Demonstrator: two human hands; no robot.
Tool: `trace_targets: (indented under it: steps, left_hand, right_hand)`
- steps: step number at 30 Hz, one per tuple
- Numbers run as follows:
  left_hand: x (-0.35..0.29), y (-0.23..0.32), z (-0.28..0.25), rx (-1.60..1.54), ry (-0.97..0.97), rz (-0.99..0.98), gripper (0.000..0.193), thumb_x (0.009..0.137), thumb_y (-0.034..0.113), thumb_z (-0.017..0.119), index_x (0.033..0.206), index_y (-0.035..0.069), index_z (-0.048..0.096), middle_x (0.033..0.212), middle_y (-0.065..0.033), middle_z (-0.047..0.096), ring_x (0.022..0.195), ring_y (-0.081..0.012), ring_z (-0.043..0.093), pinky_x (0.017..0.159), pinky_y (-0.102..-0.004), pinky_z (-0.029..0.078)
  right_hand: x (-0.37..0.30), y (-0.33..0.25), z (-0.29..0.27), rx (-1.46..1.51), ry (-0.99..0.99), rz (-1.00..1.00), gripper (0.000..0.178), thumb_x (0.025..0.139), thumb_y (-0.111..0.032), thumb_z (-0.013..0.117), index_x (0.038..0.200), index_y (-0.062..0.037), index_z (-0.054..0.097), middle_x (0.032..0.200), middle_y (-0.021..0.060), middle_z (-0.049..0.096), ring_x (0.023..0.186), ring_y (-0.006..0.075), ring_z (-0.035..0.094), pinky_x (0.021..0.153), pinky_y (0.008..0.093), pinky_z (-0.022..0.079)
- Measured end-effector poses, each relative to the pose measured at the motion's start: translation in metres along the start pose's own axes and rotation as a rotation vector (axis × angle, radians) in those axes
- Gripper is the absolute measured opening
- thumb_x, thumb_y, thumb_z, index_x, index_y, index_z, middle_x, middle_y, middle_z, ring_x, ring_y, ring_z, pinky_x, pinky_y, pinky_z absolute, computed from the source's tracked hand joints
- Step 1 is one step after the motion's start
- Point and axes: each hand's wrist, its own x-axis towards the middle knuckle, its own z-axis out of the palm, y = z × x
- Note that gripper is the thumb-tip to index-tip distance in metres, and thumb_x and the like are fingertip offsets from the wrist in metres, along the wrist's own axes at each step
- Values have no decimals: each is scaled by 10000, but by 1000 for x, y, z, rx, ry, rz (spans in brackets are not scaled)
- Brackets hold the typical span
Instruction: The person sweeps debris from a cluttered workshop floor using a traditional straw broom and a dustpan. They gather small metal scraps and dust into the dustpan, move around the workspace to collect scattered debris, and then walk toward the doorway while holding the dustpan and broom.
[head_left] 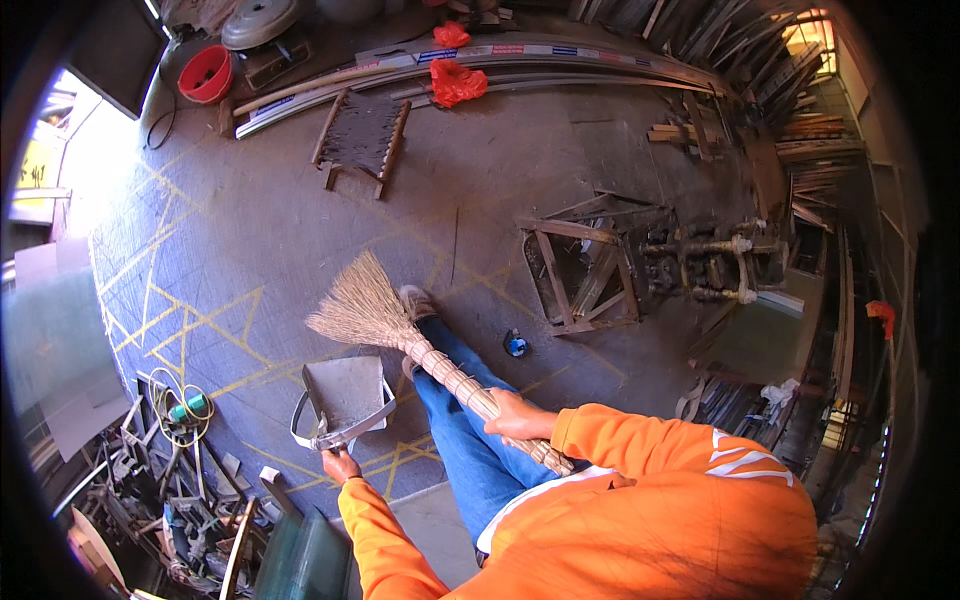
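Note:
My right hand (520,416) is wrapped round the bound handle of a straw broom (455,380). The broom slants across my legs, its bristles fanned out to the far left above the floor or on it; I cannot tell which. Lower left, my left hand (341,465) grips the handle of a grey metal dustpan (345,392). The dustpan's open pan faces up, with some dust or fine bits on its bottom. Bristles and dustpan are apart, the pan lying nearer to me.
A low woven stool (360,135) and red bucket (206,75) stand far off. Right of my feet are a small blue round thing (515,344) and a wooden frame (580,275). Scrap metal (180,500) crowds the lower left; wood strips (820,150) line the right.

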Motion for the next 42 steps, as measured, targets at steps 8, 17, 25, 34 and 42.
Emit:
trace_targets:
  steps: [8,17,25,34,42]
  left_hand:
    - [22,30,-1,-39,26,60,309,790,62,744,1077,-1,648,907,-221,696,801,-358,663,757,-423,503]
    - [64,79,-4,-74,46,1,230,788,27,724,994,-26,639,911,-232,681,822,-393,642,768,-449,490]
    - [97,132,-16,-48,125,5,269,770,26,738,1011,-21,629,892,-224,683,809,-382,643,772,-449,496]
    - [177,169,-19,68,131,-33,207,818,97,718,956,-26,624,914,-267,660,899,-471,619,768,-496,481]
    - [260,199,-4,21,114,-106,224,810,75,692,1012,-2,634,980,-255,670,958,-466,614,810,-513,480]
  right_hand:
    - [11,-3,-13,152,44,-14,422,777,-92,688,1103,37,453,787,145,589,519,204,611,456,356,494]
    - [37,-26,-67,457,-142,-8,278,776,-81,689,973,-20,504,677,88,572,481,172,594,423,323,484]
    - [53,-85,-123,447,-298,17,237,813,-85,676,985,-48,518,692,74,579,491,157,587,416,313,481]
    - [123,-156,-123,443,-403,80,286,836,-55,647,1105,-41,550,693,75,589,488,163,587,440,317,508]
    - [224,-290,-94,9,-85,-214,451,736,-55,695,1141,14,507,779,120,624,468,191,604,413,343,501]
